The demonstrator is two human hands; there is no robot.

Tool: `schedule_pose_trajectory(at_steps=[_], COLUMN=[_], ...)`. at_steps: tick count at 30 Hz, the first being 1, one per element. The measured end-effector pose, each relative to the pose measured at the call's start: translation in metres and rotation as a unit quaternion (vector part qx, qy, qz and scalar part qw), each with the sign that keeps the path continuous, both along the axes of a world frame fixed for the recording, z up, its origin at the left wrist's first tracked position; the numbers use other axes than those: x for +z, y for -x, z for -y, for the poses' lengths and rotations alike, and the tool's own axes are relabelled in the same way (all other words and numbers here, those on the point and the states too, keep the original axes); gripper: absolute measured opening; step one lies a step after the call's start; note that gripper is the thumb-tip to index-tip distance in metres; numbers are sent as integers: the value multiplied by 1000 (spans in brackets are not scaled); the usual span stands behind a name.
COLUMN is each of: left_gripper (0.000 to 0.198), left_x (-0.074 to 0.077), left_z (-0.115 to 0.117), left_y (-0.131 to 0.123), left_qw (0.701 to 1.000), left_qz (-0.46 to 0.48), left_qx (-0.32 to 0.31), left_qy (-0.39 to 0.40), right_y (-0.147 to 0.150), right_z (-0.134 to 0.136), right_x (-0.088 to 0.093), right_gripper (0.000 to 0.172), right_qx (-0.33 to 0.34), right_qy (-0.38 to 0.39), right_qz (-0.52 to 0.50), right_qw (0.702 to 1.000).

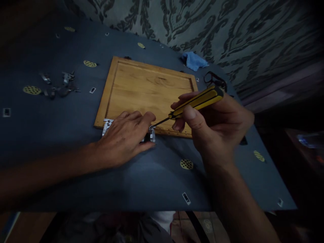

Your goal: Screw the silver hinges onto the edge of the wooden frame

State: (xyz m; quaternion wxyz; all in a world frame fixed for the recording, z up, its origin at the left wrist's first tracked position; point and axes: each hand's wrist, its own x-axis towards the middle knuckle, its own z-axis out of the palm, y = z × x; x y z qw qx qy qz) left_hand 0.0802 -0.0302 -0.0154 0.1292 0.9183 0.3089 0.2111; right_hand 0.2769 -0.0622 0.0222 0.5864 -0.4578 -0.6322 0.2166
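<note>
A framed wooden panel (154,91) lies flat on the blue-grey table. At its near edge, a metal hinge (152,135) shows beside my left hand (126,136), whose fingers are pressed together around it and over the panel's edge. Another metal hinge (106,127) sits at the near left corner, partly covered by the same hand. My right hand (215,125) grips a yellow and black screwdriver (197,103), tilted down to the left. The screwdriver's tip meets the hinge by my left thumb and forefinger; the screw itself is too small to make out.
Loose metal hinges and screws (67,79) lie left of the panel. A blue cloth (194,60) and dark-framed glasses (215,80) rest at the back right, near the patterned wall (227,37). The table's near edge (152,210) runs below my hands.
</note>
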Motion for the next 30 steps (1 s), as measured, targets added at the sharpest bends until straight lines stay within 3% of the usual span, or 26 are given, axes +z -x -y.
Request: schedule_pose_trajectory(at_steps=[2,8,11,19,30], left_gripper=[48,48,46,47,45], left_x=[0,1,1,2,2], left_z=[0,0,0,1,1], left_y=[0,0,1,0,0], left_qw=[1000,1000,1000,1000,1000], left_qz=[-3,-10,-6,-8,-10], left_qx=[4,7,5,4,6], left_qy=[5,13,15,21,18], right_y=[3,15,16,12,12], right_z=[0,2,5,4,4], right_x=[-3,-14,-13,-14,-13], right_gripper=[10,28,30,24,19], right_qx=[-26,-102,-128,-94,-105], right_qy=[-16,-89,-83,-96,-92], right_qz=[-8,-27,-33,12,46], right_qw=[1000,990,988,991,989])
